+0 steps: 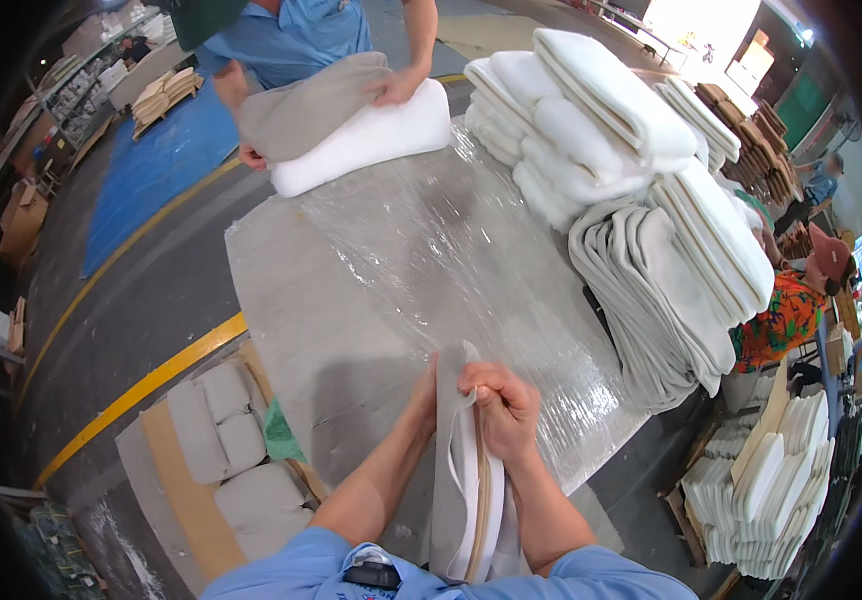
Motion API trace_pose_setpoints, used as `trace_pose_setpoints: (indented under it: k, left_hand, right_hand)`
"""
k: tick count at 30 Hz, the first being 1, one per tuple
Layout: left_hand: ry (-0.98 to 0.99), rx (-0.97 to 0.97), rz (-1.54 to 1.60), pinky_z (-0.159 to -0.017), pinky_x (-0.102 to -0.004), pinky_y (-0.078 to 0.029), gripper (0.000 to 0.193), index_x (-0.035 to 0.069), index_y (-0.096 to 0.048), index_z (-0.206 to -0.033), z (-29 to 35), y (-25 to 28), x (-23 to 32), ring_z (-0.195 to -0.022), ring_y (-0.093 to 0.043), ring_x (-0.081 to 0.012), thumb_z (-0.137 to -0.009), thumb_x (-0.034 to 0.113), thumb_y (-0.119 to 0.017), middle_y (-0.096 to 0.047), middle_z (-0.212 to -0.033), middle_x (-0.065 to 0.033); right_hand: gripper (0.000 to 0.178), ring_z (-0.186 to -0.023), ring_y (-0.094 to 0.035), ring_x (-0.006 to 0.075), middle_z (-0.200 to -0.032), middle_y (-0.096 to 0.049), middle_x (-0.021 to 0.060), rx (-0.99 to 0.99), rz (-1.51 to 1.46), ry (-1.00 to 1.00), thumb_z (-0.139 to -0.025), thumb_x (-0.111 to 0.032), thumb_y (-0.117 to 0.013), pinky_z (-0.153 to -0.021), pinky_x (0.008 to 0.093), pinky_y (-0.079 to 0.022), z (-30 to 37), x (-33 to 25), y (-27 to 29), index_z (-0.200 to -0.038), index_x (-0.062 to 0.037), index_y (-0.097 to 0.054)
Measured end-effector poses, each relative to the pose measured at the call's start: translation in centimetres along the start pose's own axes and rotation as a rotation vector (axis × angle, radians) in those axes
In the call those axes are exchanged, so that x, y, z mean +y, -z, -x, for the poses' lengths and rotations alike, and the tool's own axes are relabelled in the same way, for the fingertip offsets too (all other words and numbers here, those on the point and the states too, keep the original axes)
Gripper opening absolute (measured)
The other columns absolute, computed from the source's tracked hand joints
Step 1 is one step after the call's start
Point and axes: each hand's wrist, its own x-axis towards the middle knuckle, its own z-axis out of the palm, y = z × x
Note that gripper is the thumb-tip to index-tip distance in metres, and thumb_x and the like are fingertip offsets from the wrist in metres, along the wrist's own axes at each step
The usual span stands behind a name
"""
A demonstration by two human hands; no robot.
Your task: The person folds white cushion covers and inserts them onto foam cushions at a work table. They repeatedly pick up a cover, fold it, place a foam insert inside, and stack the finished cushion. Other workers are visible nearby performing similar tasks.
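Workshop floor of grey concrete with a yellow line surrounds a big work table (281,300) wrapped in clear plastic film. Nearest the camera, the person's own two hands hold a grey fabric cushion cover (451,470) upright at the table's near edge, with a white foam pad (469,500) and a tan zip strip showing inside it. The left hand (423,398) lies mostly hidden behind the cover, so its finger state cannot be told; the right hand (499,405) has its fingers curled tight on the cover's top edge. It looks light, soft and floppy, likely easiest to grip along the seam or opening. Beyond, to the right, stacks of finished white and grey cushions (641,190) crowd the table. Farthest off, a co-worker's hand (396,88) presses another grey and white cushion (351,125).
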Motion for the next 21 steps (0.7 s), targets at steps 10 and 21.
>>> trace_pose_setpoints:
  k: [10, 21]
  left_hand:
    - [-0.183, -0.157, -0.363, -0.059, -0.03, -0.038, 0.066, 0.011, -0.061, -0.07, -3.7, 0.6, 5.2, -0.061, -0.047, -0.0096, -0.113, 0.055, -0.038, -0.054, -0.065, 0.0035]
    - [-0.513, -0.37, -0.738, -0.062, -0.0297, -0.04, 0.07, 0.006, -0.065, -0.071, 3.4, -5.2, 10.1, -0.064, -0.051, -0.0113, -0.115, 0.051, -0.034, -0.055, -0.064, 0.0012]
  right_hand:
    - [0.01, -0.084, -0.074, 0.0224, -0.099, -0.076, 0.0131, -0.112, 0.004, 0.111, -0.099, -0.01, -0.073, -0.075, 0.0326, -0.058, -0.4, -1.6, -0.3, -0.094, -0.0011, -0.074]
    - [0.015, -0.09, -0.074, 0.024, -0.099, -0.076, 0.0142, -0.098, 0.03, 0.047, -0.1, -0.014, -0.074, -0.079, 0.0332, -0.057, 0.2, -2.1, -0.6, -0.094, -0.001, -0.076]
